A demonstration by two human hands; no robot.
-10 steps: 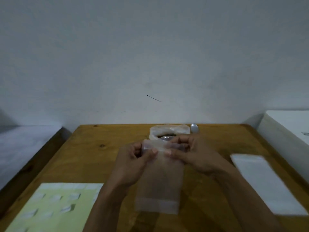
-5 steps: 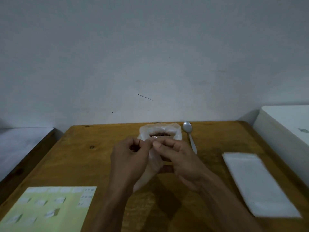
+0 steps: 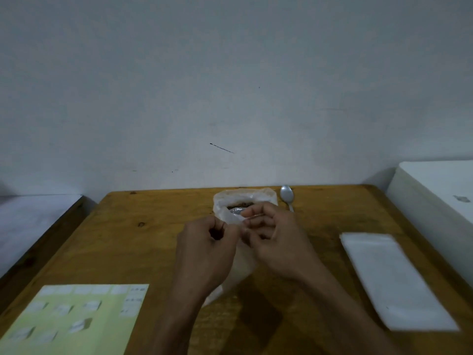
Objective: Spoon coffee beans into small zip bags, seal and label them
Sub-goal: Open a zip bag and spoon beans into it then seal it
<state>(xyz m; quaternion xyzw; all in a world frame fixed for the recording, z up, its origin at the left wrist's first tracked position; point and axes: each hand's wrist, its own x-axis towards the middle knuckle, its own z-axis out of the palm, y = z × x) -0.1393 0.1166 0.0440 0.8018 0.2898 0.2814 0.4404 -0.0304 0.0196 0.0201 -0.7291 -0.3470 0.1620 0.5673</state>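
At the table's centre, both hands pinch the mouth of an empty zip bag [image 3: 240, 265] — left hand [image 3: 207, 249] and right hand [image 3: 276, 242] each nipping one lip. If the thin film slips, the mouth stays closed; the bean sack [image 3: 244, 201] and spoon [image 3: 286, 194] wait just beyond.

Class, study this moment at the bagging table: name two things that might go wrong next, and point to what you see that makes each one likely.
1. Both hands, left hand and right hand, pinch the small zip bag at its top; if its mouth is not properly open, beans may spill when spooned.
2. The open bag of coffee beans stands just behind the hands, so a forward reach for the spoon might knock it.
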